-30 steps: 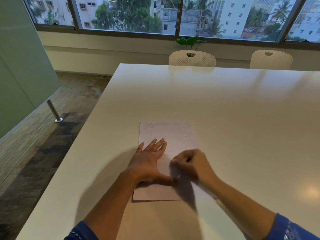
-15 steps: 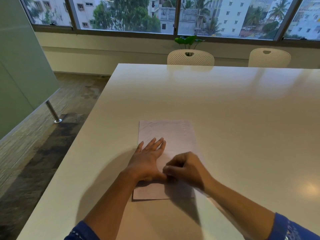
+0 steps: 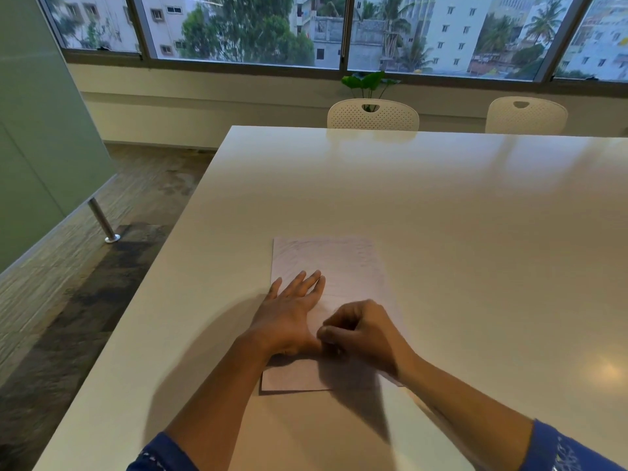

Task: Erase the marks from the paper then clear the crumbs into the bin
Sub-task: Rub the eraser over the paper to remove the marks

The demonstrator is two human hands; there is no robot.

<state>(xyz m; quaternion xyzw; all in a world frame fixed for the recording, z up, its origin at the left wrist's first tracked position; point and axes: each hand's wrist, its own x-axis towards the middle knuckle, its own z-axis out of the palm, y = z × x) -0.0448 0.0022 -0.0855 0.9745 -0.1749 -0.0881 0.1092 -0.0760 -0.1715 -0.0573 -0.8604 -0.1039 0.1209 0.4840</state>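
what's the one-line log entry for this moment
stage: erasing; left hand: flat on paper; right hand: curled over paper, contents hidden

An office meeting room: a long white surface (image 3: 407,205), perforated white chairs (image 3: 372,115), a glass partition (image 3: 40,130), and high windows (image 3: 238,28) overlooking city buildings.

paper (image 3: 334,266) | white, faint marks, possibly pencil | flat on table (image 3: 475,232)

Glossy white table (image 3: 441,215), one sheet of paper (image 3: 339,263) flat near its front edge
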